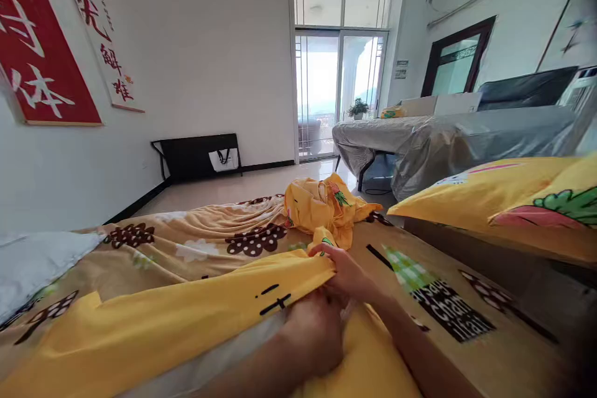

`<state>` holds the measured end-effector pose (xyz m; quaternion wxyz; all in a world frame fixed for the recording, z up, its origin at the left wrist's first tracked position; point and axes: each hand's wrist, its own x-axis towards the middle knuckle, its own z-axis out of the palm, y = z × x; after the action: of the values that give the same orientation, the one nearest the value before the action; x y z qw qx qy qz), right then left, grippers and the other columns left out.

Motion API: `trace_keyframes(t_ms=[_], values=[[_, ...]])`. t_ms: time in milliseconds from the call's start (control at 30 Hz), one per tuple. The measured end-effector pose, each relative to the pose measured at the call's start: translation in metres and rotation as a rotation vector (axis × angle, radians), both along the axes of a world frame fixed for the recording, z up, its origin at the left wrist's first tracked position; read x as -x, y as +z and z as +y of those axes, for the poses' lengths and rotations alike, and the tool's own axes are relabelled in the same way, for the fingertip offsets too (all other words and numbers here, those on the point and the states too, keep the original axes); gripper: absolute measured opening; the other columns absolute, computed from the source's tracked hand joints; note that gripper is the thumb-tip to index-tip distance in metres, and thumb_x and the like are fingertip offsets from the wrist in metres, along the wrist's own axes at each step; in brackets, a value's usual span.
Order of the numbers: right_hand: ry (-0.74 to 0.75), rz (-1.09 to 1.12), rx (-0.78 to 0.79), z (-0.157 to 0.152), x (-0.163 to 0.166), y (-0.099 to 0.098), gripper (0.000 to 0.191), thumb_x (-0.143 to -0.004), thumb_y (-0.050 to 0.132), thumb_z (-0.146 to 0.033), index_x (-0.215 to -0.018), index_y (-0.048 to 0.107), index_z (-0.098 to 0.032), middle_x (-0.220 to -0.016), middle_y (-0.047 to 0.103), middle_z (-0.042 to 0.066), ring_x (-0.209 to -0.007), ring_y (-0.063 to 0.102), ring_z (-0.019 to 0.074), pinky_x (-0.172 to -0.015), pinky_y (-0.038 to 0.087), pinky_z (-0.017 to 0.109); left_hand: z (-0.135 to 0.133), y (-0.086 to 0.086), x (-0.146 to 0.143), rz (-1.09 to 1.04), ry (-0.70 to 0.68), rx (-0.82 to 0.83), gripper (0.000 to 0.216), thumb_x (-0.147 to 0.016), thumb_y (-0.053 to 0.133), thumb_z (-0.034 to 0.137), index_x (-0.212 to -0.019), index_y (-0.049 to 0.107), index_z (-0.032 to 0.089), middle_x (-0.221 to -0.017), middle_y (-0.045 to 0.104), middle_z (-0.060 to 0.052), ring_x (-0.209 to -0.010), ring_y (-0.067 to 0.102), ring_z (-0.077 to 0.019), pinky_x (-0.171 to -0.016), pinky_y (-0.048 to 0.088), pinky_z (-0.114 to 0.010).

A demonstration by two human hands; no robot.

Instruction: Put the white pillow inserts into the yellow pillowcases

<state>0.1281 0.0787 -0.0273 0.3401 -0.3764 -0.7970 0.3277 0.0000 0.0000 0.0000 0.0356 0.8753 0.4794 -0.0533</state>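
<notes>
- Right hand [349, 273], just past the middle of the frame: thumb and fingers closed on the end of the yellow cover [177, 311], a tight pinch right at its tip.
- Left hand [317, 326], just below, looks curled, knuckles up, tucked beside the cloth. What it grips, if anything, I cannot tell; the fingers are hidden.
- There's the cover, running from the lower-left corner to the centre of the frame, with white filling [228, 351] showing along its lower edge. More yellow cloth [368, 354] spreads between the forearms at bottom centre.
- The step in hand, by my reading: bringing the cover's edge and the filling into line at this end. Both hands are working the same spot.
- What would the next move call for? I'd say a firm hold on that tip, the left hand steadying the filling, and the cloth drawn evenly so nothing bunches.
- Now the line of it! The cover's long axis slants, low at the left, climbing gently rightward; its pinched end points right and slightly up, with small black marks near that end.
- Just beyond the tip, a crumpled yellow cloth [321, 202] sits on the patterned bedsheet [209, 230]; a yellow pillow [527, 199] lies at the right edge.
</notes>
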Motion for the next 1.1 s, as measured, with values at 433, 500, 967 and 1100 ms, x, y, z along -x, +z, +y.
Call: trace_keyframes(t_ms=[433, 500, 967, 1100], values=[[-0.594, -0.56, -0.278, -0.012, 0.007, 0.012, 0.021, -0.078, 0.046, -0.008, -0.083, 0.063, -0.018, -0.091, 0.066, 0.009, -0.078, 0.061, 0.0174, -0.063, 0.036, 0.023, -0.008, 0.017, 0.008, -0.217, -0.221, -0.409, 0.02, -0.083, 0.041, 0.022, -0.09, 0.059, 0.015, -0.087, 0.064, -0.01, -0.083, 0.059, -0.025, -0.074, 0.051, -0.04], [-0.519, -0.441, -0.257, -0.008, 0.006, 0.008, 0.018, -0.079, 0.045, -0.012, -0.083, 0.062, -0.018, -0.085, 0.068, 0.008, -0.075, 0.062, 0.0179, -0.063, 0.038, 0.024, -0.002, 0.026, 0.017, -0.321, -0.196, -0.483, 0.027, -0.081, 0.046, 0.024, -0.104, 0.056, 0.016, -0.104, 0.063, -0.011, -0.099, 0.056, -0.0266, -0.085, 0.048, -0.042], [-0.194, -0.079, -0.213, -0.002, 0.014, -0.002, 0.014, -0.075, 0.046, -0.013, -0.08, 0.058, -0.019, -0.075, 0.066, 0.002, -0.069, 0.057, 0.0144, -0.062, 0.036, 0.022, 0.05, 0.008, 0.054, -0.61, 0.089, -0.094, 0.028, -0.08, 0.046, 0.02, -0.103, 0.062, 0.022, -0.118, 0.064, -0.005, -0.114, 0.054, -0.0203, -0.098, 0.038, -0.035], [-0.091, -0.114, -0.199, -0.011, 0.014, 0.006, 0.01, -0.077, 0.053, -0.017, -0.082, 0.06, -0.02, -0.081, 0.067, 0.0, -0.073, 0.057, 0.0136, -0.065, 0.037, 0.022, 0.049, 0.012, 0.056, -0.565, 0.029, -0.038, 0.02, -0.079, 0.045, 0.022, -0.091, 0.061, 0.022, -0.097, 0.069, -0.002, -0.094, 0.061, -0.0199, -0.086, 0.043, -0.032]])
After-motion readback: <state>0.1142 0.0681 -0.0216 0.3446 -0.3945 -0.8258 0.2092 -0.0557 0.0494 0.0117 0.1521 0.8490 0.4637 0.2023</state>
